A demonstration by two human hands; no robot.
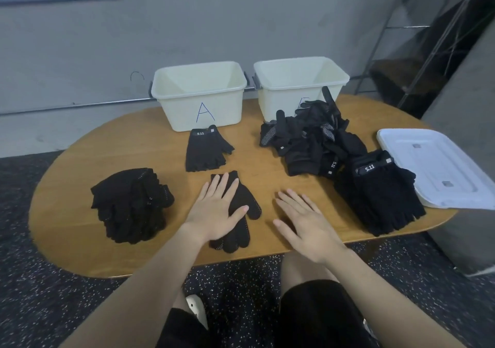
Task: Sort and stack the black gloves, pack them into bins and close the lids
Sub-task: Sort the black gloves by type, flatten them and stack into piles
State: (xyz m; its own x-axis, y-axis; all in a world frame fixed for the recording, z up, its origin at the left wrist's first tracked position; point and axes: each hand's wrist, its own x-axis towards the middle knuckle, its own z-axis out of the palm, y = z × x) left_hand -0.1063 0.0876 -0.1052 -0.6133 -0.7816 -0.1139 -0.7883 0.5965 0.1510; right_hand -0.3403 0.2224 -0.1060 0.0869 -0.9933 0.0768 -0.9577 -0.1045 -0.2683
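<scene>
The surface [80, 229] is warm honey-brown wood. Two bins are cream-white; the left bin [199, 94] bears a blue letter A, the right bin [300, 79] a partly hidden blue mark. The lid [439, 168] is white. All gloves are black: the flat glove [241, 213] has small white dots, the fingerless glove [206, 149] a white 5.11 label. The floor [254, 288] is dark with white speckles. The wall [241, 21] is grey.

The letter on the right bin [300, 85] is mostly hidden behind the loose glove pile [310, 138]. Right of this bin, the white lid [434, 165] is cut by the picture edge. The left hand [214, 213] hides part of the dotted glove [241, 213].
</scene>
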